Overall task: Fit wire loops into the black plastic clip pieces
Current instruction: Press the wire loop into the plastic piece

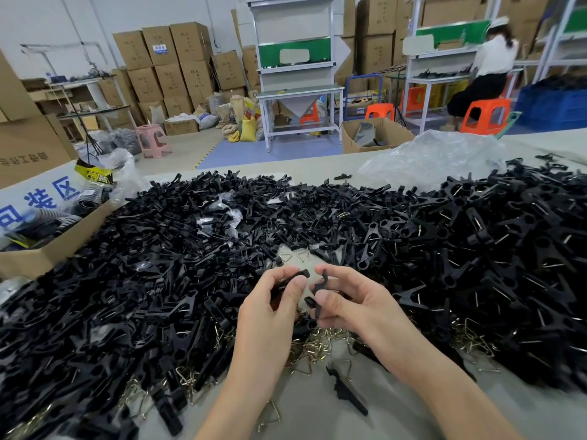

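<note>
My left hand pinches a black plastic clip piece between thumb and fingers, its end poking out to the right. My right hand grips a second black clip piece, held upright a little apart from the first. Both hands hover over the table's near middle. Loose triangular wire loops lie in a scatter just below the hands. Two more wire loops lie on a bare patch beyond them. I cannot tell whether a wire loop sits in either held piece.
A huge pile of black clip pieces covers the table to the left and far side. Clips with wires fitted are heaped at right. A single clip lies near me. An open cardboard box stands at left, crumpled clear plastic at back right.
</note>
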{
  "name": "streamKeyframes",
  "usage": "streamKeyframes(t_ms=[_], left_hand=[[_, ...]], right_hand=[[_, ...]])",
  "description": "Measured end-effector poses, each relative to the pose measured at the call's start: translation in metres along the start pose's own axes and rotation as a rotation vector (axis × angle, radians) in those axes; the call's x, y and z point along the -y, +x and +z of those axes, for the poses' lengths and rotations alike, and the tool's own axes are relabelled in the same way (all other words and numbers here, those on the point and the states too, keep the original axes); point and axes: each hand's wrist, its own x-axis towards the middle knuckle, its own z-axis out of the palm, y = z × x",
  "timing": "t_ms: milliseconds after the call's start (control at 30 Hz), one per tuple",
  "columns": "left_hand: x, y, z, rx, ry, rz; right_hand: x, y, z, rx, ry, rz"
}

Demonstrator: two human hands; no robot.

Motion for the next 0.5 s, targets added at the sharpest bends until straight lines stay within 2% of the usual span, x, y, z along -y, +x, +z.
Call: streamKeyframes(t_ms=[200, 500], left_hand=[[-0.0031, -0.0046, 0.0053, 0.09, -0.077, -0.019], [-0.0052, -0.0049, 0.0021, 0.105, -0.079, -0.004]], right_hand=[[0.0002, 0.0005, -0.0032, -0.047, 0.009, 0.003], [-0.0004, 0.0014, -0.0039, -0.063, -0.017, -0.042]])
